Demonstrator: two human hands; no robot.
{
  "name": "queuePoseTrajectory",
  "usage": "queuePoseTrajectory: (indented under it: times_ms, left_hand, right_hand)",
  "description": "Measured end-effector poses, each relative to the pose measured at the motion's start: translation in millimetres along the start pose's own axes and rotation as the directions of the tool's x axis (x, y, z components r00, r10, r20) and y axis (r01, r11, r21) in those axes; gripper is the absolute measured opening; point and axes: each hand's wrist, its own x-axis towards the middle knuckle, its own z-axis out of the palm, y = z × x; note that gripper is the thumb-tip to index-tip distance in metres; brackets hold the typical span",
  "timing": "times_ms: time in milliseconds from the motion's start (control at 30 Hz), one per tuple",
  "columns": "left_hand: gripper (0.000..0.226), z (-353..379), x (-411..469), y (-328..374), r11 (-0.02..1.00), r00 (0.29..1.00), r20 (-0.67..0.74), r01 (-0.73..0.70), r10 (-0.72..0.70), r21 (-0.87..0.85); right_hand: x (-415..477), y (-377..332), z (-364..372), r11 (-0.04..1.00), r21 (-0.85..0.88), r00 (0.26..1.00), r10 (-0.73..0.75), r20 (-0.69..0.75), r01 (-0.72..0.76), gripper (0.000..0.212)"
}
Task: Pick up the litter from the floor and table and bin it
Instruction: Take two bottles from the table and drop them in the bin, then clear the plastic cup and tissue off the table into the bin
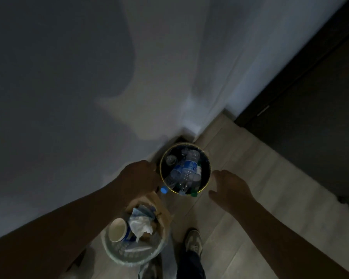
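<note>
From the head camera, looking straight down in dim light: a round dark bin (209, 168) with a thin yellowish rim stands on the pale plank floor (250, 178), tucked against the smooth white wall (69, 77). Inside it lie crumpled clear plastic bottles (186, 167) with blue labels, piled across one another.

The left hand (138, 176) sits at the bin's left edge, back of the hand up. Its fingers are hidden beneath it, so their grip cannot be told. A round blue cap (164, 190) shows just below that hand.

The right hand (232, 188) hovers just beside the bin's right side, fingers spread and loose, holding nothing.

Nearer the person, a filmy clear plastic bag (133, 252) gapes open around a white paper cup (118, 229) with a blue band, tipped on its side, and a crumpled white tissue (141, 224). One shoe (193, 241) stands on the planks.
</note>
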Motion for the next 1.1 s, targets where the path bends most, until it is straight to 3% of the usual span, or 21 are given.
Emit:
queuePoseTrajectory:
  times_ms: [100, 267, 400, 500, 700, 867, 1100]
  left_hand:
    - [0.052, -47.7, -47.0, 15.7, 1.000, 0.999, -0.020, -0.030, 0.030, -0.008]
    - [0.049, -138.5, -132.6, 35.6, 0.983, 0.958, -0.224, -0.170, 0.181, 0.069]
    - [0.056, -223.0, -205.8, 56.3, 0.974, 0.891, -0.394, -0.206, 0.225, 0.092]
    - [0.054, -282.1, -259.3, 75.9, 0.963, 0.803, -0.532, -0.203, 0.267, 0.176]
    - [0.053, -381.8, -375.7, 128.7, 0.962, 0.580, -0.775, -0.062, 0.252, 0.266]
    - [0.050, -406.6, -449.0, 156.1, 0.974, 0.388, -0.908, 0.091, 0.158, 0.209]
    - [0.050, -359.4, -552.8, 144.3, 0.929, 0.275, -0.957, 0.369, -0.093, 0.016]
  right_hand:
    - [-45.5, -10.6, -51.6, 1.000, 0.004, 0.999, -0.004, -0.051, 0.004, 0.042]
    - [-120.6, -31.0, -152.9, 0.991, -0.040, 0.970, -0.130, -0.206, 0.124, 0.058]
    - [-177.4, -50.4, -250.9, 0.969, -0.089, 0.887, -0.247, -0.391, 0.231, 0.049]
    - [-215.6, -63.2, -317.3, 0.951, -0.121, 0.817, -0.306, -0.488, 0.284, 0.051]
    - [-294.6, -81.6, -452.7, 0.853, -0.273, 0.576, -0.505, -0.642, 0.444, 0.050]
    - [-341.5, -102.0, -515.3, 0.693, -0.417, 0.302, -0.666, -0.682, 0.588, 0.044]
    - [-380.4, -179.1, -510.5, 0.405, -0.530, 0.061, -0.832, -0.551, 0.745, 0.040]
